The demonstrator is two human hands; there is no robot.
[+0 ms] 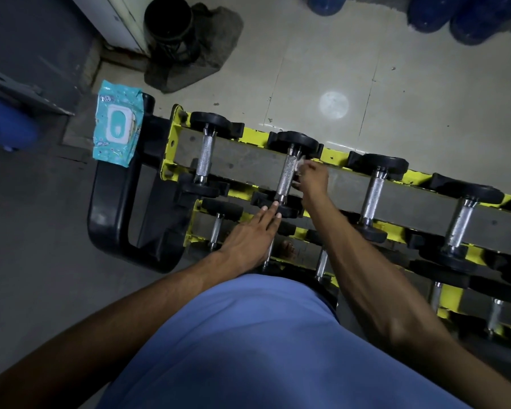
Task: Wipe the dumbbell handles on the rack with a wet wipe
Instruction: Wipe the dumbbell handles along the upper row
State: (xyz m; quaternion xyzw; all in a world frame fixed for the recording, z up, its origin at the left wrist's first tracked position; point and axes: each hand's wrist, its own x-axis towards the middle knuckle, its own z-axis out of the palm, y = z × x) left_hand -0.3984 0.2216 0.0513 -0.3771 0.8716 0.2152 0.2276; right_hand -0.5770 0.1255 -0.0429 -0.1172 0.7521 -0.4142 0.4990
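The dumbbell handle [286, 172] between the hands is being wiped, it seems. A wet wipe [300, 165] is pinched in the right hand [314, 180] and pressed to it. The left hand [248, 236] is laid flat on its near black end [289, 212]. Next, the wipe should be rubbed along the handle. Pale floor tiles [337, 54] are seen past the yellow rack [250, 134]; a wipe pack [117, 125] lies left of the hands.

1. The rack [250, 134] is yellow, its paint chipped to black in patches.
2. The dumbbell ends [297, 140] are black.
3. The handles [286, 175] are silver with a fine crosshatch grip.
4. The wipe [301, 163] is white.
5. The pack of wipes [117, 128] is turquoise with small prints and a white lid.
6. The floor tiles [425, 84] are pale cream.
7. The shirt [263, 349] is blue.
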